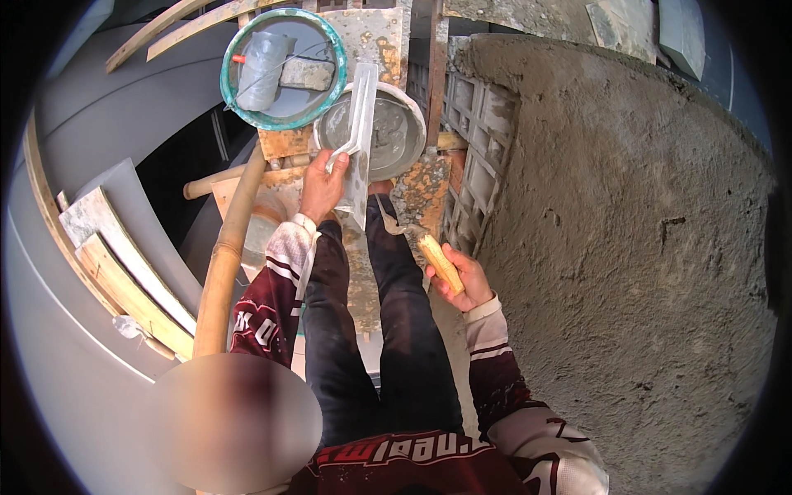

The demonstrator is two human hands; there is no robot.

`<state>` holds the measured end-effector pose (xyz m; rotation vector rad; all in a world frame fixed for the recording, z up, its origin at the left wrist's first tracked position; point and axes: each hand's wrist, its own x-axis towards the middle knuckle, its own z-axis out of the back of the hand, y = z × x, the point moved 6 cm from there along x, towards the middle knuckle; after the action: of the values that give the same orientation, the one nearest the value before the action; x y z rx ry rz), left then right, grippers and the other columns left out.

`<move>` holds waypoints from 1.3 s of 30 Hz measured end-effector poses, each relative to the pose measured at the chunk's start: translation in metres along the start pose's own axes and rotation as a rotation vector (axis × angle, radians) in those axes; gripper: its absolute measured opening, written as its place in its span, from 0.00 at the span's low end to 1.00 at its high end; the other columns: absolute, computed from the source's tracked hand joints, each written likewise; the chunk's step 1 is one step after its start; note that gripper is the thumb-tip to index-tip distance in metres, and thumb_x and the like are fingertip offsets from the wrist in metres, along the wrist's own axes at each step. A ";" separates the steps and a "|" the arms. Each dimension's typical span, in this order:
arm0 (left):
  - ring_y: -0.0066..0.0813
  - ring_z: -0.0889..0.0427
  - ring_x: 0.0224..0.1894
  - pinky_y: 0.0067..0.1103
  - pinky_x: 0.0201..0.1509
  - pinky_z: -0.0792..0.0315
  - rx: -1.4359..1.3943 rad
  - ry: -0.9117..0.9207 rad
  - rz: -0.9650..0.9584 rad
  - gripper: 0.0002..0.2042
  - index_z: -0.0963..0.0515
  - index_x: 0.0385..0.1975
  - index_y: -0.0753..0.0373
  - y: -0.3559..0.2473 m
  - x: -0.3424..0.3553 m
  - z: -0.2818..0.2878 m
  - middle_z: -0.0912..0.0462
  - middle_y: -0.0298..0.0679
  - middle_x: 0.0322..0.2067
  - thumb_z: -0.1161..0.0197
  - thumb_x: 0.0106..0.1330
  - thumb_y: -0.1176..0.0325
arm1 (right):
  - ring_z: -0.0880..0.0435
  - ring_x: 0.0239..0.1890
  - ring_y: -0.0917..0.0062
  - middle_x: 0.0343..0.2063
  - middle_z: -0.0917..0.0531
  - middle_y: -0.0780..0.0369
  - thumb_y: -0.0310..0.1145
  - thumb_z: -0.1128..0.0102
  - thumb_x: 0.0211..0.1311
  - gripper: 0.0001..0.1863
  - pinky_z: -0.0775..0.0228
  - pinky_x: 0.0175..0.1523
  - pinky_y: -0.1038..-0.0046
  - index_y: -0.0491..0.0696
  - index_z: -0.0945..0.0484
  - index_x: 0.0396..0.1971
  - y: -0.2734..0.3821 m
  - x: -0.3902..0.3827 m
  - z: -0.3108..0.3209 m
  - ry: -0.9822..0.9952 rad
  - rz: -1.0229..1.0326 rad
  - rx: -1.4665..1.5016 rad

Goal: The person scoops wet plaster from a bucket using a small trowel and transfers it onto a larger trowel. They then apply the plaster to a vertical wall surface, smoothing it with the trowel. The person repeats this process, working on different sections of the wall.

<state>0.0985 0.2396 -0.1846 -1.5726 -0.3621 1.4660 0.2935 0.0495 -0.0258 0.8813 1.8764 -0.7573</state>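
My left hand [322, 191] is closed round the pale handle of a long, flat plastering float [363, 103], which slants up over a white bucket [420, 111]. Wet grey mortar [394, 130] fills that bucket. My right hand [470, 282] grips the wooden handle of a pointing trowel [440, 262]; its small, mortar-smeared blade points up and left, towards my legs. Just beyond my left hand, a teal tub [341, 62] holds water, a clear plastic bottle-like thing [266, 73] and a grey block [307, 74].
A rough, freshly rendered wall [627, 247] takes up the right side, with a grey lattice block [478, 148] at its edge. A bamboo pole [223, 264] runs along my left. Wooden planks [132, 285] lie farther left. My feet stand on stained boards [425, 186].
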 end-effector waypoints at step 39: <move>0.22 0.32 0.10 0.20 0.12 0.33 -0.781 -0.334 0.629 0.21 0.28 0.34 0.62 0.055 -0.207 0.025 0.32 0.31 0.14 0.51 0.71 0.47 | 0.17 0.38 0.52 0.34 0.18 0.45 0.29 0.55 0.60 0.30 0.25 0.41 0.56 0.44 0.41 0.65 0.076 0.139 -0.021 -0.713 0.298 -2.282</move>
<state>0.0053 0.0684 -0.0935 -2.1742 -0.7465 2.2614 0.2988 0.1455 -0.1534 -0.5913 0.8331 1.1378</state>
